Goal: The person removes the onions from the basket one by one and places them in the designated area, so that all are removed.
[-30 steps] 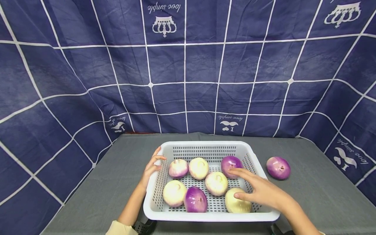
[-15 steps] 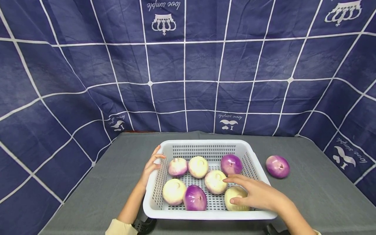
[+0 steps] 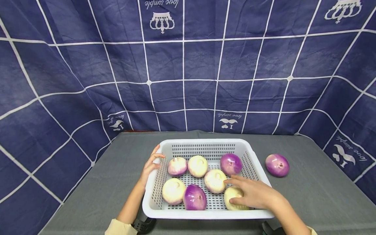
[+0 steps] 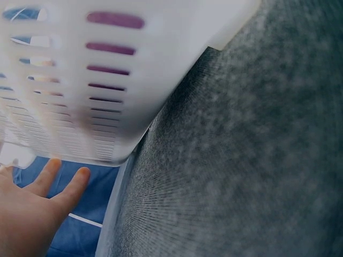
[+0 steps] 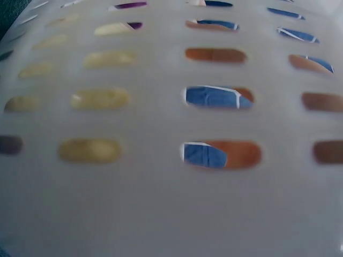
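Note:
A white slotted plastic basket [image 3: 205,213] holds several round turnip-like vegetables, purple at one end and cream at the other. My left hand [image 3: 150,168] rests at the basket's left rim, its fingers spread; in the left wrist view, the fingers [image 4: 69,195] extend beside the slotted side wall. Over the front right corner reaches my right hand [image 3: 255,194], thumb on a cream turnip [image 3: 233,197] and fingertips extended beside the middle cream turnip [image 3: 215,181]. The palm hides part of the front one. Slots of the basket wall fill the right wrist view.
One purple turnip [image 3: 277,165] lies outside the basket, to its right, on the grey cloth-covered table [image 3: 314,192]. A blue curtain with white grid lines [image 3: 202,65] hangs behind and along both sides.
My right hand has moved left and closer over the front cream turnip, uncovering the purple one behind. The left hand keeps its place at the rim. The head view has shifted slightly.

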A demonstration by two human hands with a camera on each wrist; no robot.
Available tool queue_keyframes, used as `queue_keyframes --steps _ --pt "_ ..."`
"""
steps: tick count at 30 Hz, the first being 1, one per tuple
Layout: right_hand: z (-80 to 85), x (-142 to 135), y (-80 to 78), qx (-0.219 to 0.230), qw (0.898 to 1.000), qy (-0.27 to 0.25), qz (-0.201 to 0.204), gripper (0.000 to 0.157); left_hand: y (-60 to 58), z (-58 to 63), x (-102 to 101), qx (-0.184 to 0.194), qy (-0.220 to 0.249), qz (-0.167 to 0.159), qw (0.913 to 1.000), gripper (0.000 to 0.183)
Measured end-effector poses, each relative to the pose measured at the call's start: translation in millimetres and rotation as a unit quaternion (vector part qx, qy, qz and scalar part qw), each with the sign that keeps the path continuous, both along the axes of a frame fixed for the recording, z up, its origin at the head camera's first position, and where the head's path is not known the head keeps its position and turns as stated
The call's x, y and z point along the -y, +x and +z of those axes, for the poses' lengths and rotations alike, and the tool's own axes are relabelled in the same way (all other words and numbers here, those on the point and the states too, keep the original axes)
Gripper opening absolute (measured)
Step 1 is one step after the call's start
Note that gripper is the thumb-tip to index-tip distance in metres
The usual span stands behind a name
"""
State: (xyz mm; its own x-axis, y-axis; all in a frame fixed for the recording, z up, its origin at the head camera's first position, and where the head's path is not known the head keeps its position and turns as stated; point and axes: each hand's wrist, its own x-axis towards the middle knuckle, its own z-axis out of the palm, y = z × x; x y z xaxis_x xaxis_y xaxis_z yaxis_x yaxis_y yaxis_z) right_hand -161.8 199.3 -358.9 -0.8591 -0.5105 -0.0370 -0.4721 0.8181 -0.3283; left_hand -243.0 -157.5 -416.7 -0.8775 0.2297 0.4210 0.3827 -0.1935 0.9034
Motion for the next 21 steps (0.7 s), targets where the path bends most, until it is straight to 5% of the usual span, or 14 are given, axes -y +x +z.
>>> queue_keyframes --steps 21 --pt "-2.7 0.9 0.7 -0.009 0.999 0.016 0.029 0.045 1.2 -1.2 -0.1 -0.001 0.004 -0.011 0.9999 0.039"
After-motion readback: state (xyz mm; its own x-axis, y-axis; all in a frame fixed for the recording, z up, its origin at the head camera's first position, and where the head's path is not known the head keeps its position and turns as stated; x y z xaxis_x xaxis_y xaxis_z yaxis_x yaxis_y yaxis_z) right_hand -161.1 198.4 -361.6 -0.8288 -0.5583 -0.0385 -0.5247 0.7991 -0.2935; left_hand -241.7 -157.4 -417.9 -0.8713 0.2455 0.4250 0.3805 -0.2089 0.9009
